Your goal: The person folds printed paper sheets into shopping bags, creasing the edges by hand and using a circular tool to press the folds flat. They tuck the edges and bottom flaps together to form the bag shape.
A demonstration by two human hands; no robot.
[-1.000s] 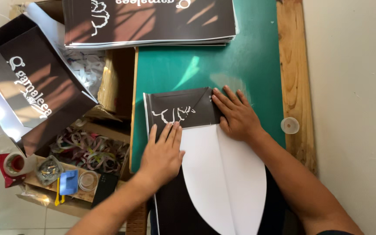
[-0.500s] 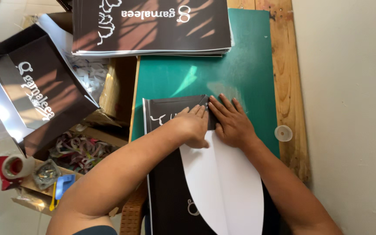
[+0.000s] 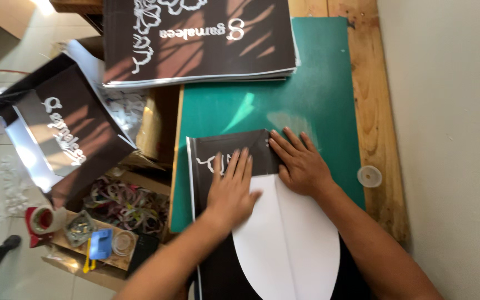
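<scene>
Both hands flat, palms down, fingers spread, gripping nothing. Left hand (image 3: 230, 191) and right hand (image 3: 301, 164) press the folded-over top flap of a black printed sheet (image 3: 218, 151), white underside (image 3: 287, 244) facing up. The sheet lies on the green cutting mat (image 3: 318, 105) on the wooden worktop (image 3: 384, 150), its left edge near the mat's left edge.

Risks, as judged:
- uneven pressure lets the glossy sheet slide on the mat, so the crease lands skewed
- stack of printed sheets (image 3: 195, 39) overhangs the worktop's left side; a bump could tip it
- small clear lid (image 3: 369, 176) sits near the right forearm and could get knocked off
</scene>
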